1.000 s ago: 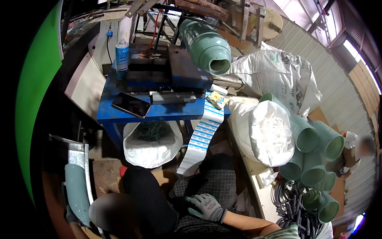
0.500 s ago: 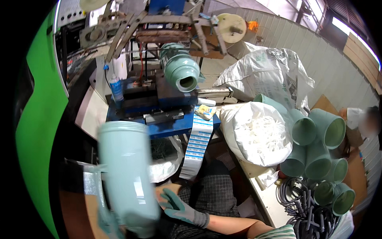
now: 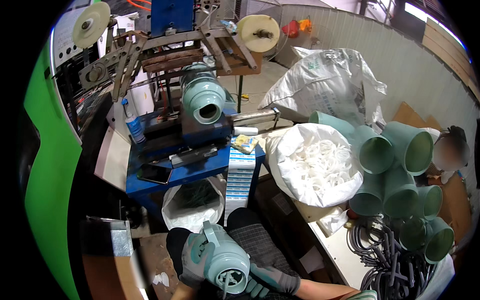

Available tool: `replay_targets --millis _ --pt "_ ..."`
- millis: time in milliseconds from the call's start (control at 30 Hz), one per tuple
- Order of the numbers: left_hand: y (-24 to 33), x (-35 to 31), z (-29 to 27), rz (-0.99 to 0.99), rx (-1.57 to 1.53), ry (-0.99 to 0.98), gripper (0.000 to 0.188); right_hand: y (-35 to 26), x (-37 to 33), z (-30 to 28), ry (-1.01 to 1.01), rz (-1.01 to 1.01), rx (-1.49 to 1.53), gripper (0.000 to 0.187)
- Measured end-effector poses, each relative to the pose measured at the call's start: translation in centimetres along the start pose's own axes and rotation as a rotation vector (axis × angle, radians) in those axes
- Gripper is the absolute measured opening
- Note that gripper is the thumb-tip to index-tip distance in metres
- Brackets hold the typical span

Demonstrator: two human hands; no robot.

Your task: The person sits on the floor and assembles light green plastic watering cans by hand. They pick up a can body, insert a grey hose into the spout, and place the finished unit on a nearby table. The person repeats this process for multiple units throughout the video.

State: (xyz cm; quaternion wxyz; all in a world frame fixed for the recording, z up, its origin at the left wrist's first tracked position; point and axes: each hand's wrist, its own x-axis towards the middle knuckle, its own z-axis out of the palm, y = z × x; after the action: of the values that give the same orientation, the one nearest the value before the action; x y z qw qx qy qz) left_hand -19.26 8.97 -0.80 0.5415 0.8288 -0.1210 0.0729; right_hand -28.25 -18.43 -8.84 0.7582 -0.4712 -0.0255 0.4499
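Note:
A glossy pale green plastic flask shell (image 3: 227, 250), with a side handle and a round open neck, lies tilted over my lap, neck toward me. Pale strips show inside the opening. My gloved left hand (image 3: 197, 260) is closed round its left side, by the handle. On the right of the neck, my gloved right hand (image 3: 272, 280) presses against the shell with bent fingers; its fingertips are partly hidden below the rim. A similar green shell (image 3: 204, 100) lies on the machine ahead, its opening facing me.
On the blue bench (image 3: 192, 172) are a phone (image 3: 154, 173), a spray bottle (image 3: 135, 127) and a label strip (image 3: 240, 182). To the right are a sack of white rings (image 3: 320, 165), stacked green shells (image 3: 400, 192) and dark grey handles (image 3: 390, 260). Another person (image 3: 452, 150) is at far right.
The green shell was upright and blurred at my left; now it lies lower, over my lap, neck toward me. My right hand, earlier apart with fingers spread, is now against its neck. The view has shifted.

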Motion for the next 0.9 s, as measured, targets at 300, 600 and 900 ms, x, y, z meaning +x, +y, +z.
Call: replay_targets --millis 300,600,900 --pt "0.1 0.6 -0.2 -0.080 -0.072 0.010 0.017 -9.1 1.7 7.5 0.395 -0.976 -1.306 0.092" --pt "6.3 -2.5 -1.0 0.305 0.165 0.068 0.055 -10.9 5.8 8.7 0.632 -0.908 -1.191 0.078" --pt "8.0 -6.0 -0.9 0.310 0.701 -0.020 0.038 -8.4 7.1 9.2 0.625 -0.901 -1.256 0.055"
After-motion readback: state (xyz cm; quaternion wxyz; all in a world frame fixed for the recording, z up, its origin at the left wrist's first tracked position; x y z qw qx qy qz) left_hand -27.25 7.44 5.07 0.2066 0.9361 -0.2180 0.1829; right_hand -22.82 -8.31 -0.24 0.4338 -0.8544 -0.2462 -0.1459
